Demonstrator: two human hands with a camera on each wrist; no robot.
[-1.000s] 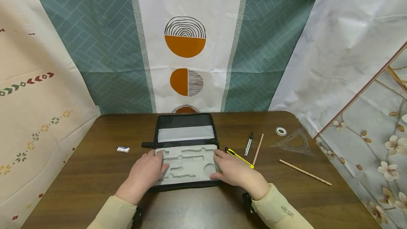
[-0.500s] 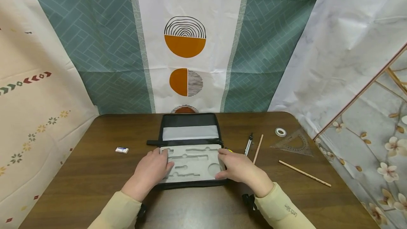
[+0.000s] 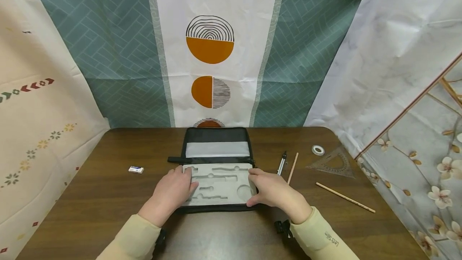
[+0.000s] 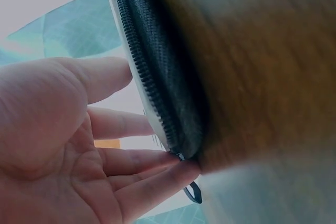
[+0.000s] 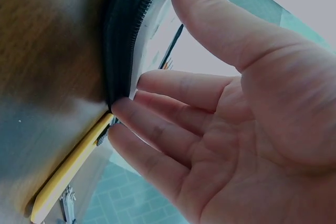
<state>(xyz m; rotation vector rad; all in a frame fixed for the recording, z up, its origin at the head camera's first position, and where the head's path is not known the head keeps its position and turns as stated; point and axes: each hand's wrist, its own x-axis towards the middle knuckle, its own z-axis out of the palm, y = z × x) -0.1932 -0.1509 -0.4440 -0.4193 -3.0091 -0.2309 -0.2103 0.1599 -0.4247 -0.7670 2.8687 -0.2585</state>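
Note:
An unzipped black case (image 3: 217, 135) lies flat on the table, its lid folded back. In its near half sits a pale foam insert (image 3: 223, 189) with bare cut-out recesses. My left hand (image 3: 172, 191) rests on the case's left side, fingers fairly straight and touching the zipped edge (image 4: 149, 85). At the right side, my right hand (image 3: 276, 191) touches the edge the same way, thumb at the near corner. Beside its fingertips, the right wrist view has a yellow utility knife (image 5: 68, 169); the hand hides it in the head view.
Right of the case lie a drawing compass (image 3: 282, 163), a wooden pencil (image 3: 293, 168), a white tape roll (image 3: 318, 150), a clear set square (image 3: 330, 165) and a second pencil (image 3: 345, 198). A white eraser (image 3: 136, 169) lies to the left. Patterned cloths hang behind the table.
The case and both hands have shifted slightly right along the table, mostly in the first half second. The right hand now covers the yellow utility knife in the head view.

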